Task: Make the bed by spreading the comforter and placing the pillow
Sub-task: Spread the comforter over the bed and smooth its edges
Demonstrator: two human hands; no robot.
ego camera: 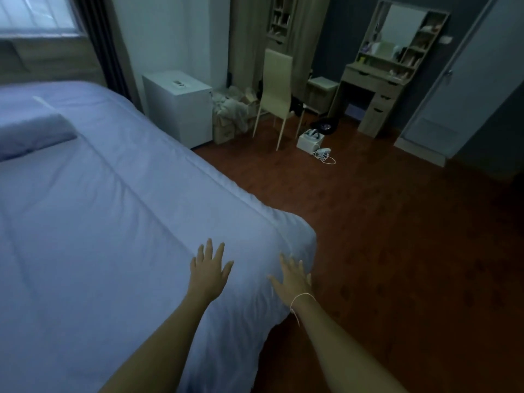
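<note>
A pale blue comforter (107,211) lies spread flat over the bed, reaching the foot corner at the lower middle. A matching blue pillow (34,131) rests on it near the headboard at the far left. My left hand (209,268) lies flat on the comforter near the foot corner, fingers straight and spread. My right hand (292,276) presses flat on the corner itself, a thin white string round its wrist. Neither hand holds anything.
A white cabinet (178,106) stands beside the bed. Further right are a laundry pile (232,112), a pale chair (276,89), a white box with a cable (310,141) on the floor, and a dressing table with mirror (388,72). Brown wooden floor (397,236) lies right of the bed.
</note>
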